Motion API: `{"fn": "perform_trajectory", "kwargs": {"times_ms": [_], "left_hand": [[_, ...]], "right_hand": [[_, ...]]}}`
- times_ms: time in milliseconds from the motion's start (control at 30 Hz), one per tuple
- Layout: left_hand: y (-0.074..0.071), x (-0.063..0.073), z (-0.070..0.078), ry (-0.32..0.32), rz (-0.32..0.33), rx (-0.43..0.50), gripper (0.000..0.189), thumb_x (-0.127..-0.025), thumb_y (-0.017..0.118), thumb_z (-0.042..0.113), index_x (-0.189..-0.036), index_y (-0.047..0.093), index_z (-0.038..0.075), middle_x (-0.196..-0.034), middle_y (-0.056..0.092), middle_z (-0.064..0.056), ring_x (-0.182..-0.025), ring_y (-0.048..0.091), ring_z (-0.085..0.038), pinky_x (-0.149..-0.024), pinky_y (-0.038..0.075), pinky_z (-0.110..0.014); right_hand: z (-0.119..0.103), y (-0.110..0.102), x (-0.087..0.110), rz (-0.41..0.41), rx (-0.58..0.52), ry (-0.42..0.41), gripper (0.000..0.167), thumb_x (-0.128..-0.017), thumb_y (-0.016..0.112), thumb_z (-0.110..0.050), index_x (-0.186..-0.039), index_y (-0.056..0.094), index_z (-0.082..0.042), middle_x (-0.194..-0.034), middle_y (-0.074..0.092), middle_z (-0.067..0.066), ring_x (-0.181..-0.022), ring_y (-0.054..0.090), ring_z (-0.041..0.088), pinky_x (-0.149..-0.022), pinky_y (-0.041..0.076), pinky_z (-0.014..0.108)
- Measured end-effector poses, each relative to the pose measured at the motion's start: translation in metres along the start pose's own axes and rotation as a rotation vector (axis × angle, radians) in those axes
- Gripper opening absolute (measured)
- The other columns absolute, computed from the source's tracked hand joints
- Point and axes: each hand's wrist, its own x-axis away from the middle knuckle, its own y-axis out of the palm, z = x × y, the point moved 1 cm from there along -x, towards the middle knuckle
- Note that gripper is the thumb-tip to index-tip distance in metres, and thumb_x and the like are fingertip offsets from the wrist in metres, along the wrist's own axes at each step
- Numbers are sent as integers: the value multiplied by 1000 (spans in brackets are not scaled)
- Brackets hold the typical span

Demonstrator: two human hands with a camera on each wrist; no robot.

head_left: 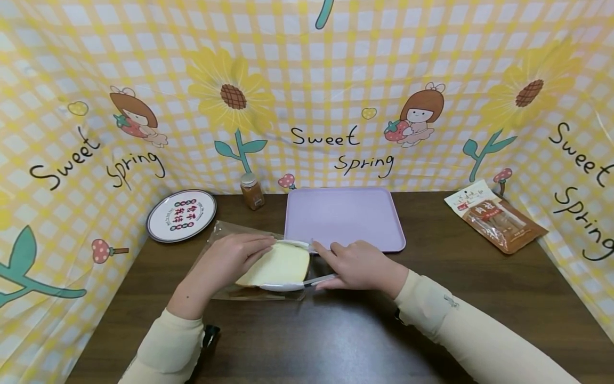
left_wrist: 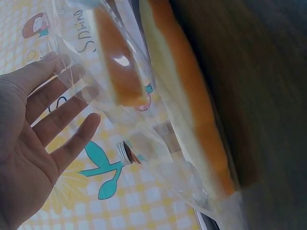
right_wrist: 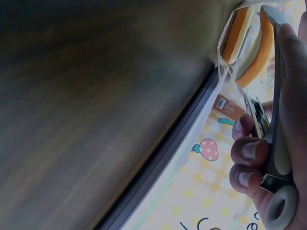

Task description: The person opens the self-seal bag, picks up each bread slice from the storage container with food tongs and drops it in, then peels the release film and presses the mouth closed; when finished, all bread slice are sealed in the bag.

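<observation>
My right hand (head_left: 362,266) grips a pair of pale grey tongs (right_wrist: 282,155), its fingers curled round the handles. The two white tong ends lie along the far and near edges of a bread slice (head_left: 283,264), which is pale with a golden crust. The bread lies in a clear plastic bag (head_left: 225,229), where another crusted piece of bread (left_wrist: 196,110) shows in the left wrist view. My left hand (head_left: 225,261) is over the bag's left part, its spread, fairly straight fingers touching the film. Part of the slice is hidden beneath that hand.
A lilac tray (head_left: 342,216) lies just behind the bag and right hand. At the back left are a dark-rimmed plate (head_left: 165,213) with red print and a small capped jar (head_left: 251,193). A brown snack packet (head_left: 499,218) lies far right. Patterned cloth (head_left: 336,80) surrounds the table.
</observation>
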Motion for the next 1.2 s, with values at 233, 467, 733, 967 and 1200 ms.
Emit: {"fn": "perform_trajectory", "kwargs": {"times_ms": [233,467,733,967,1200], "left_hand": [[0,0,-1,-14,-11,9,29,-102,75,24,-130,79,17,-130,79,0,-119,77,-23,-102,64,-47],[1,0,-1,-20,-14,6,29,-102,75,24,-130,79,18,-130,79,1,-119,77,-23,-102,64,-47],[0,-1,0,-17,-1,6,29,-102,75,24,-130,79,19,-129,80,0,-118,78,-23,-101,64,-48],[-1,-1,1,-4,10,6,28,-102,75,23,-128,80,19,-127,80,-1,-116,78,-24,-98,65,-47],[-2,0,1,-4,18,-9,28,-102,75,23,-129,79,19,-128,80,-1,-114,79,-26,-98,65,-49]], "right_hand": [[-5,5,-8,11,9,2,93,-96,57,-79,-155,55,-8,-85,67,2,-45,43,14,-43,46,32],[-9,4,-14,-41,-36,45,90,-96,56,-80,-148,59,-6,-95,73,5,-52,59,19,-51,57,37],[-12,4,-20,-61,-59,68,82,-97,55,-79,-134,61,-6,-90,71,3,-54,59,18,-50,55,37],[-14,3,-27,-55,-88,83,74,-97,56,-79,-121,61,-9,-85,67,0,-52,55,16,-47,52,35],[-16,6,-33,-76,-84,92,74,-98,54,-79,-122,61,-10,-85,68,0,-51,52,13,-47,51,33]]}}
